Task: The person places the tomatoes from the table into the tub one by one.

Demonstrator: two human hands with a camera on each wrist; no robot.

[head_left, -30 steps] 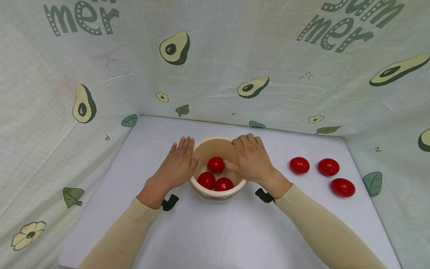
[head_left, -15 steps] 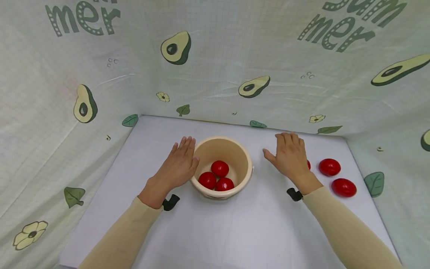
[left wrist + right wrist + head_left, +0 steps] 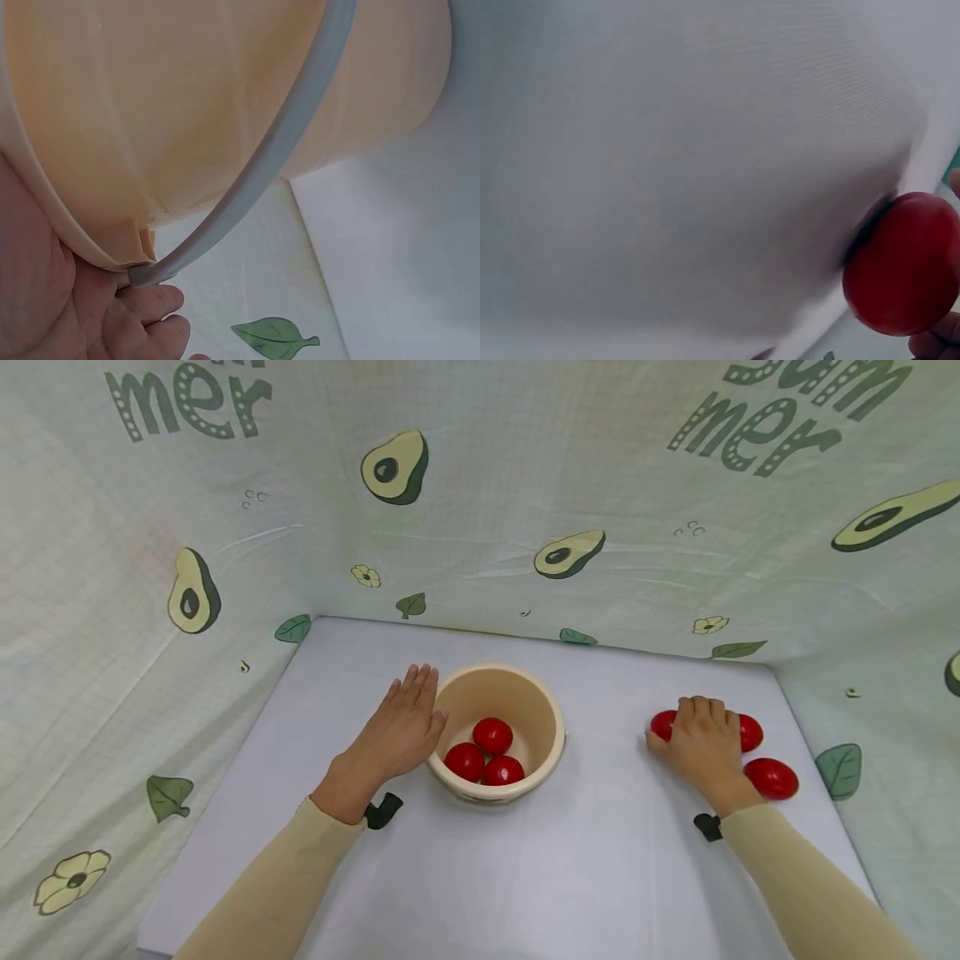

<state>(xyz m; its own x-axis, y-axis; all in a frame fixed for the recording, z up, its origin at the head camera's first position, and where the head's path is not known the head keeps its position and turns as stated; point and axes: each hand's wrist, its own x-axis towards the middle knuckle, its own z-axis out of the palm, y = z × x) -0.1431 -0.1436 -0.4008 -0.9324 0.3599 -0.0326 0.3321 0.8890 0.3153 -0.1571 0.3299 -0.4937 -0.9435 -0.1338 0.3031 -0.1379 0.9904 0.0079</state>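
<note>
Avocado-print cloth walls in the white counter (image 3: 480, 877). Left hand (image 3: 397, 735), fingers straight, steadies the bucket (image 3: 543, 735) mid-counter. Toward the right edge, the right hand (image 3: 701, 747) curls over a tomato (image 3: 662, 723); pinch it gently and lift clear of its neighbours (image 3: 771, 778).

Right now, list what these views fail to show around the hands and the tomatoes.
- Head view: the right hand covers most of the left tomato; whether it is gripped cannot be told.
- Head view: the middle tomato is half hidden by that hand.
- Left wrist view: the bucket fills the frame; its inside is hidden.
- Right wrist view: blurred; the fingers are cut off by the edge.
</note>
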